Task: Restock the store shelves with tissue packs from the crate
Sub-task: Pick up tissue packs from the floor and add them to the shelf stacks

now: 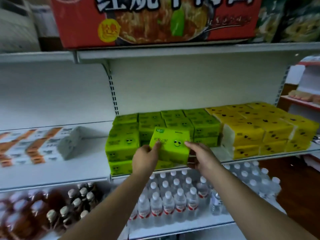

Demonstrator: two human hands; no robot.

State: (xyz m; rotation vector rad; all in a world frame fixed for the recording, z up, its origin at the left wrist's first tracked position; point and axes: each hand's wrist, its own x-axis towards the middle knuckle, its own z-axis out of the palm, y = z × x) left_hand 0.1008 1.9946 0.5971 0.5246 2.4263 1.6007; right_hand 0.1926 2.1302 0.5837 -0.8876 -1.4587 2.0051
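Green pack (pixel 170 144) — between left hand (pixel 144 159), right hand (pixel 202 158)

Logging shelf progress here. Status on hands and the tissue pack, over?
Holding: left hand, right hand on green tissue pack, tilted, at shelf front. Close behind: green stack; yellow packs right.

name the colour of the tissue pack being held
Lime green plastic-wrapped tissue pack with a smiley face; head view.
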